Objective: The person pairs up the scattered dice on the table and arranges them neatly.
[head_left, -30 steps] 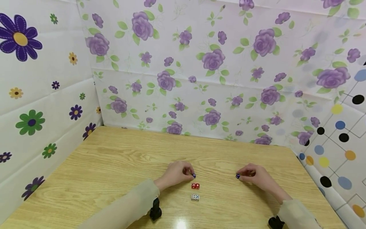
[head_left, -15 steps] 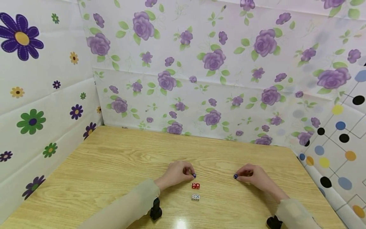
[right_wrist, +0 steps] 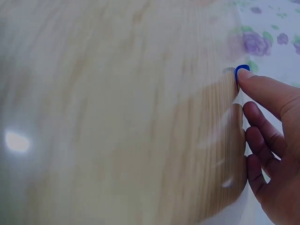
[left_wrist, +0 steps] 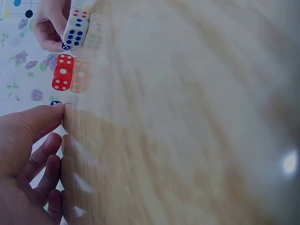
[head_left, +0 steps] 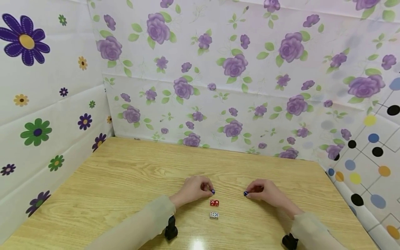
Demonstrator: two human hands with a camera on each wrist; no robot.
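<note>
My left hand (head_left: 195, 187) pinches a small blue die (head_left: 213, 191) between thumb and fingertips, at the tabletop just behind two red dice (head_left: 214, 203). Those red dice stand side by side, and nearer to me two white dice (head_left: 214, 215) form a similar pair. To the right, my right hand (head_left: 265, 191) pinches a second blue die (head_left: 245, 193), with a gap left between the two blue ones. In the right wrist view the thumb covers part of that blue die (right_wrist: 243, 68). The left wrist view shows the left blue die (left_wrist: 56, 102) mostly hidden behind the thumb.
The dice are on a glossy wood-grain table (head_left: 140, 163). A purple-rose cloth (head_left: 200, 69) hangs along the back edge, a daisy-print cloth (head_left: 62, 114) on the left and a dotted cloth (head_left: 368, 166) on the right. Black wrist devices sit below both sleeves.
My right hand has moved left with its blue die, closer to the left hand. The left hand, its die and the red and white dice keep their places.
</note>
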